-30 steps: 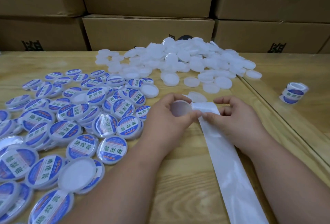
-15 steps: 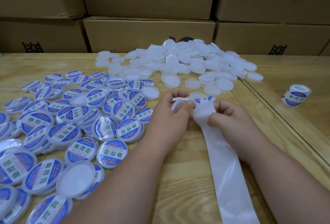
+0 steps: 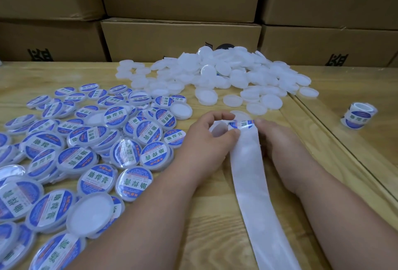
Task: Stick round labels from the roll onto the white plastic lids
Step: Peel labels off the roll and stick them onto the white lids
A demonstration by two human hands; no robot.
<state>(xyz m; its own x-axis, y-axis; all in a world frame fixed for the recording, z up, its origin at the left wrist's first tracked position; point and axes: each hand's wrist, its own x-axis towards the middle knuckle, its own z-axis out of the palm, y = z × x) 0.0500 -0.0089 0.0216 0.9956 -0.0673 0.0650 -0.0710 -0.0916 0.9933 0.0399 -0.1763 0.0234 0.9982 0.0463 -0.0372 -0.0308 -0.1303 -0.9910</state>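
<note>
1. I see a blue-and-white round label (image 3: 241, 123) lifting off the top end of the white backing strip (image 3: 254, 194), near the middle of the surface (image 3: 150, 237), seen almost edge-on.
2. My left hand (image 3: 206, 140) has its fingers curled around a bare white lid (image 3: 217, 130), with the thumb tip touching the label's left end.
3. My right hand (image 3: 280, 140) pinches the strip's top end; its fingers are curled, thumb against the label's right end. The strip runs from both hands back toward the near edge of the surface.
4. Just beyond the hands, toward the far edge, lies a heap of unlabelled white lids (image 3: 226, 76), a few loose ones spilling toward me.
5. The left side of the surface is covered with labelled lids (image 3: 86, 151), overlapping, some flipped to show plain white.
6. A label roll (image 3: 357, 116) stands alone near the right edge, past a seam in the wood, well apart from my right hand.
7. Brown cardboard boxes (image 3: 183, 39) are stacked along the far edge behind everything.
</note>
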